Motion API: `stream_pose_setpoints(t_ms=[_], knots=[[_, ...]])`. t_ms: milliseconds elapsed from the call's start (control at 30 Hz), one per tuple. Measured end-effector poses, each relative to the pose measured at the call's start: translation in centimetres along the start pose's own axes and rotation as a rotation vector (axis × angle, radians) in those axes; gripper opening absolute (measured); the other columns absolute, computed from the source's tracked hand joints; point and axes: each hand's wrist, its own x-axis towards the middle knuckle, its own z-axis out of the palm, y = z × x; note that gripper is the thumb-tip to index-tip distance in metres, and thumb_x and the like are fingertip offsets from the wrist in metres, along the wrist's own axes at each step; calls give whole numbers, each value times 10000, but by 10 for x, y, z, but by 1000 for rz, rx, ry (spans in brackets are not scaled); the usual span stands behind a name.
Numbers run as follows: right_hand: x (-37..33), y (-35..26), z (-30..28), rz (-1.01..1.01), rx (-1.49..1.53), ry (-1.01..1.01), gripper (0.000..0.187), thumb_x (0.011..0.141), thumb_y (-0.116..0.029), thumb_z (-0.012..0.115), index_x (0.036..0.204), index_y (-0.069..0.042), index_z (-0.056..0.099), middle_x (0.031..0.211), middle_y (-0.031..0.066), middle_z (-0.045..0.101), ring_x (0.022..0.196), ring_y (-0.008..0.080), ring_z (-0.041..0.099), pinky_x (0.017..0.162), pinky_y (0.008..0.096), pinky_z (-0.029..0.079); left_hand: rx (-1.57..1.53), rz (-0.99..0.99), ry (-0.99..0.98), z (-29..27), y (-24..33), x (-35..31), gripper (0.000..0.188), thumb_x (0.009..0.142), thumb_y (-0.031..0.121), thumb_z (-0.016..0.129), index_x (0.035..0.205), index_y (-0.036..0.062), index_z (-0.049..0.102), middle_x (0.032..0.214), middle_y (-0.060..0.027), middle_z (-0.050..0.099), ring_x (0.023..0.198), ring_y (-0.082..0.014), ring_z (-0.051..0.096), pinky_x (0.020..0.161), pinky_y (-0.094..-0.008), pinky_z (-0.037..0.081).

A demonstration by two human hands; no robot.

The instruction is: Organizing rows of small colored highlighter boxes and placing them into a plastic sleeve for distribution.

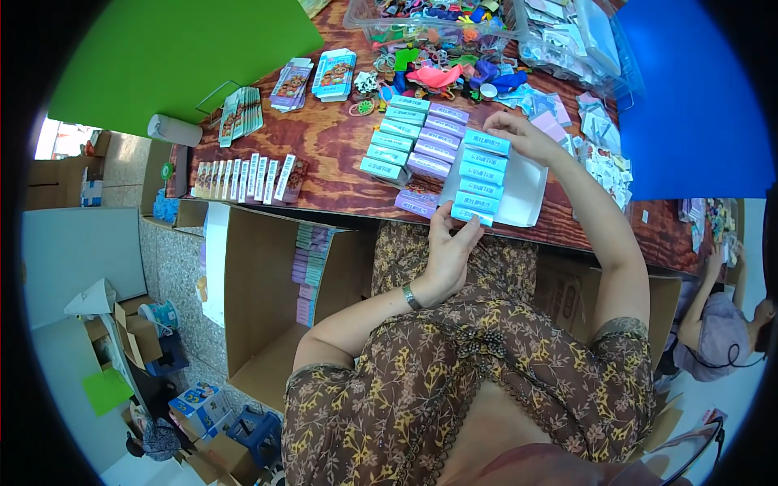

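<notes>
Wooden table [324, 134]: blue boxes [481, 176] between fingers [441, 220].

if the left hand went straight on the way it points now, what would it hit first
The left hand would likely meet the nearest light-blue box in its row first; they seem to touch.

Your view's bright, fairly even. Pale glare on the blue panel [681, 105]; far-left background [69, 147] blown out. Your left hand [447, 253] and right hand [528, 139] reasonably sharp. Fisheye bends worktop [334, 154] edge; corners black.
</notes>
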Motion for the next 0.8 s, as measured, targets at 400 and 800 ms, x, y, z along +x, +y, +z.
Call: stream_pose_setpoints(t_ms=[400, 800], knots=[[-11, -17, 1, 212, 76, 154, 561, 1010, -586, 385, 1278, -127, 564, 1171, 45, 628, 965, 146, 632, 879, 361, 524, 1, 189, -74, 4, -2, 4, 739, 956, 22, 593, 1538, 71, 140, 1362, -91, 393, 1169, -161, 495, 997, -319, 465], [-29, -19, 16, -93, -608, 361, 423, 1028, -367, 475, 1361, -119, 554, 1206, 159, 655, 1101, 296, 636, 918, 384, 485, 350, 185, -167, -14, -11, 7, 933, 927, -11, 609, 1567, 72, -65, 1580, -144, 96, 1399, -342, 327, 1095, -359, 379]])
